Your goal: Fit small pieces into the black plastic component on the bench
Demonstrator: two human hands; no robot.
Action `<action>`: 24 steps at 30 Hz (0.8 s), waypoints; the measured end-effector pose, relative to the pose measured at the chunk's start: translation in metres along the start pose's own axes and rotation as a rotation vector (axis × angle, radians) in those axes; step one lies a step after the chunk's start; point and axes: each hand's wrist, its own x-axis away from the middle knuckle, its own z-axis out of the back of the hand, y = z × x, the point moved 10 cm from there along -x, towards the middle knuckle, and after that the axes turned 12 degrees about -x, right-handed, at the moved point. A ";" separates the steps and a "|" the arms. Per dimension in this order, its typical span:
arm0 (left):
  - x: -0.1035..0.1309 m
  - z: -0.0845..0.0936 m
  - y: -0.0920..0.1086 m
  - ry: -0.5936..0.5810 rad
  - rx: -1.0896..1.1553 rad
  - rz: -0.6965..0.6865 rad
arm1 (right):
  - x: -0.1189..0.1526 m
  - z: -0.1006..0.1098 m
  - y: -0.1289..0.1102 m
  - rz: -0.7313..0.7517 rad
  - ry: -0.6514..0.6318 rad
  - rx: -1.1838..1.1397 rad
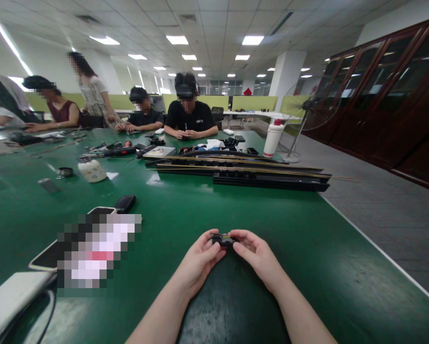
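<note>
A small black part (224, 240) with a yellowish strip on top is held between my two hands, low over the green table (271, 220). My left hand (204, 258) pinches its left end between thumb and fingers. On its right end, the thumb and fingers of my right hand (253, 248) are closed. My fingertips hide both ends of the part, and its finer details are too small to tell.
Beyond my hands lie long black rails (271, 182) with thin brass-coloured rods. A white bottle (273, 138) stands behind them. At left are a phone (45, 255), a black object (125, 204) and a white jar (91, 169). People sit across the table; one person stands.
</note>
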 end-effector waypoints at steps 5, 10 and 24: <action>0.000 0.000 0.000 0.002 -0.005 0.001 | 0.000 -0.001 0.000 -0.012 -0.006 -0.005; 0.001 0.000 0.000 0.017 -0.011 0.008 | 0.001 -0.002 -0.003 -0.010 -0.006 -0.003; 0.002 -0.008 0.004 -0.055 -0.011 -0.025 | 0.002 -0.007 -0.001 -0.007 -0.032 0.032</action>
